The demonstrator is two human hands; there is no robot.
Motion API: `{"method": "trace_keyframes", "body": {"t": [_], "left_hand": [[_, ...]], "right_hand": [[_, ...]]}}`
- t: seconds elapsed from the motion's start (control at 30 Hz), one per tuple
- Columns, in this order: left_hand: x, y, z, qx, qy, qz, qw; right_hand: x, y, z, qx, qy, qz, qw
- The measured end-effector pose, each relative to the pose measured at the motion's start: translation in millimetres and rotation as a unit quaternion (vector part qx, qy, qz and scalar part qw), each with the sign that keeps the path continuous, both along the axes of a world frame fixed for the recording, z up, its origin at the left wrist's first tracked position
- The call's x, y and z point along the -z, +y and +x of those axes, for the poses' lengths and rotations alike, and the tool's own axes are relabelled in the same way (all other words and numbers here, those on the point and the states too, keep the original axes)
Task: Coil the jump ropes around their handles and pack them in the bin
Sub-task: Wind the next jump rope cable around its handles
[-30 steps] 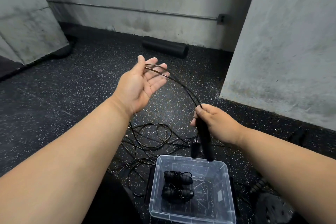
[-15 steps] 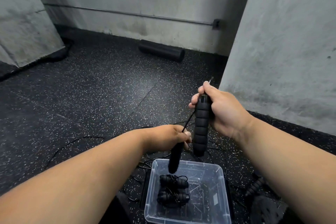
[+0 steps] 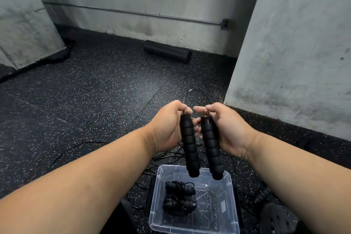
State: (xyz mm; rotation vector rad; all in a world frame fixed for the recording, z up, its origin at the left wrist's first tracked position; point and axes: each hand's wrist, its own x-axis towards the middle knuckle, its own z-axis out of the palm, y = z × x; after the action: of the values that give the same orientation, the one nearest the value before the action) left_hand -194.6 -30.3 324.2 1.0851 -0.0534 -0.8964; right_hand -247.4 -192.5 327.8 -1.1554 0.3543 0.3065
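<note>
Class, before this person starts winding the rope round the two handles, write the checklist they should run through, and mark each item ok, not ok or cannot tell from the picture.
1. Left hand grips the left handle: ok.
2. Right hand grips the right handle: ok.
3. Handles side by side, ready to wrap as a pair: ok, close and roughly parallel.
4. Rope free of the loose ropes on the floor: cannot tell, it runs behind the hands.
5. Bin open, with room: ok, two coiled ropes fill only its left side.
6. Wrapping begun: not ok, handles bare.
</note>
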Motion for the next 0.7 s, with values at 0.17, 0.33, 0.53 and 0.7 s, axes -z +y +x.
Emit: {"method": "trace_keyframes", "body": {"t": [0.17,0.33,0.53,0.7], "left_hand": [[4,-4,-6,0.036,-0.023,-0.048,0.998],[11,-9,-9,0.017,0.010,-0.070,0.997],[6,-12,-19,-0.041,0.013,-0.044,0.998],[12,-12,-22,-0.055,-0.007,-0.030,0.998]], "right_hand": [[4,1,0,-0.031,0.010,0.039,0.999],[7,9,-2,-0.060,-0.007,0.057,0.997],[11,8,4,0.012,0.016,0.094,0.995],[11,12,6,0.019,0.019,0.101,0.995]]}}
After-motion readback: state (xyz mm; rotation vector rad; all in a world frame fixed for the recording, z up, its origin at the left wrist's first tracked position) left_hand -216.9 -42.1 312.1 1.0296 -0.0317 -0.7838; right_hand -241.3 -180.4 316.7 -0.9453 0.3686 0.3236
